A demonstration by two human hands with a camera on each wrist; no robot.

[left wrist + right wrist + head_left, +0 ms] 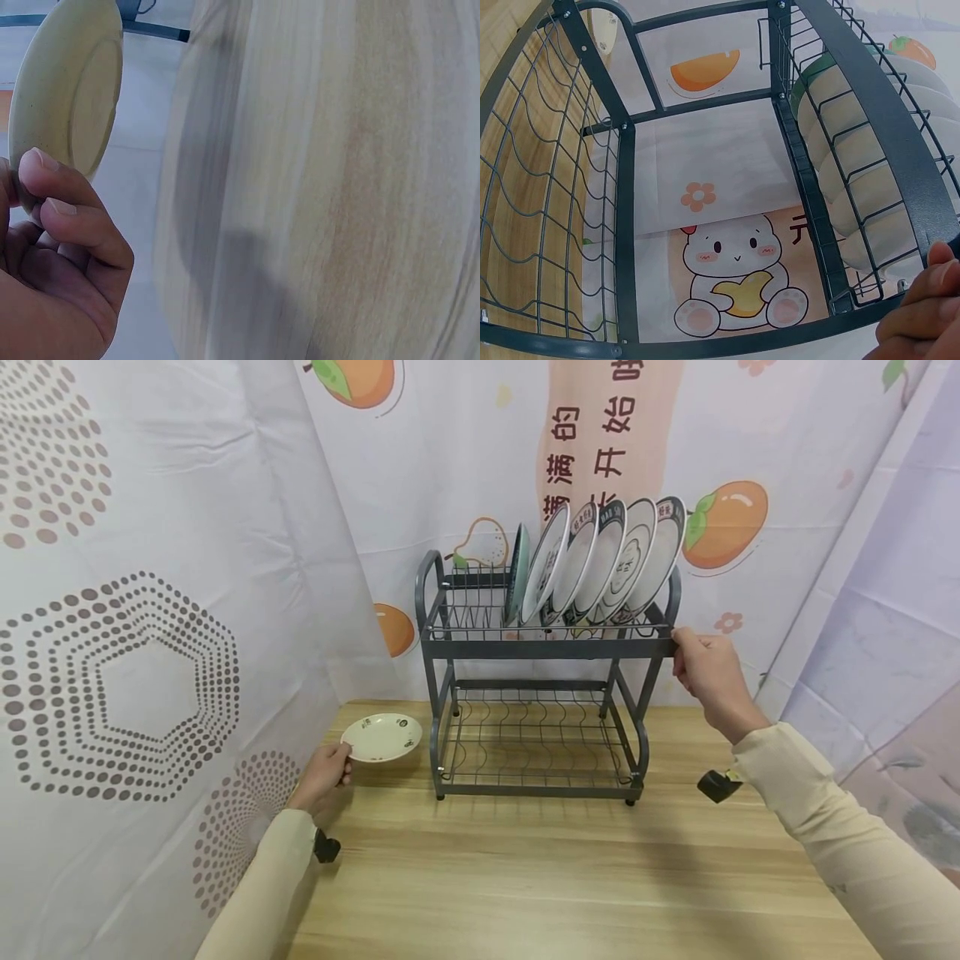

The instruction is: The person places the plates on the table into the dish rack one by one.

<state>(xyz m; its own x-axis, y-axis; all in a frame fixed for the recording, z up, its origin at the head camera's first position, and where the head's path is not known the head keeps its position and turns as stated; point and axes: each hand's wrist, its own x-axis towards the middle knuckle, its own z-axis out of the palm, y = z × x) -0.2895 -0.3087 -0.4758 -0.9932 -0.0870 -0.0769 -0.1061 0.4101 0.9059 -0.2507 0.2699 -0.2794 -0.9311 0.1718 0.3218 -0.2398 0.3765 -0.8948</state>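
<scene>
A small white plate (382,737) with dark marks around its rim is pinched at its near left edge by my left hand (324,774), above the table left of the rack. In the left wrist view, curled fingers (67,187) grip the edge of the tilted plate (94,90). At the other side, my right hand (708,677) grips the right front corner of the grey two-tier dish rack (547,649). Several large plates (588,564) stand on edge in the upper tier, mostly toward the right; the leftmost is a green plate (517,575).
The rack's lower tier (536,735) is a wavy wire shelf holding no dishes. Beneath it lies a wooden table (525,877). Printed curtains (150,610) hang close along the left and back. The upper tier's left slots (472,602) hold no plates.
</scene>
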